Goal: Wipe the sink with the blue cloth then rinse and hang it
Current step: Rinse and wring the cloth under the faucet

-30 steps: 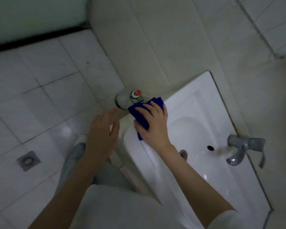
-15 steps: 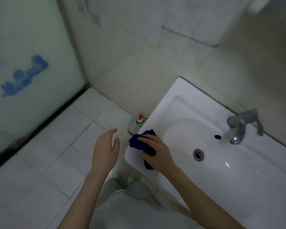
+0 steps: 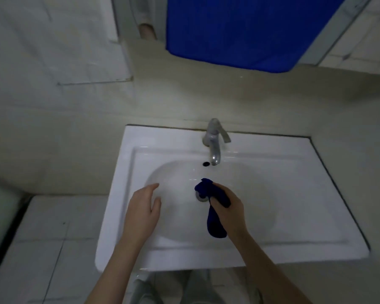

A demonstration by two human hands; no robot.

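Down in the glossy white sink [image 3: 294, 194], the right hand [image 3: 230, 210] grips a bunched blue cloth [image 3: 215, 207], partly hiding the metal drain [image 3: 201, 197]. Fingers loose and spread, the left hand [image 3: 142, 212] holds nothing.

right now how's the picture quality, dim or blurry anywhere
Head view: dim and greyish overall, with faint glints on the white sink near the tap. The left hand and the floor at the left edge look smeared. The right hand gripping the blue cloth is soft but readable. The sink's edges bow, as a wide lens does.
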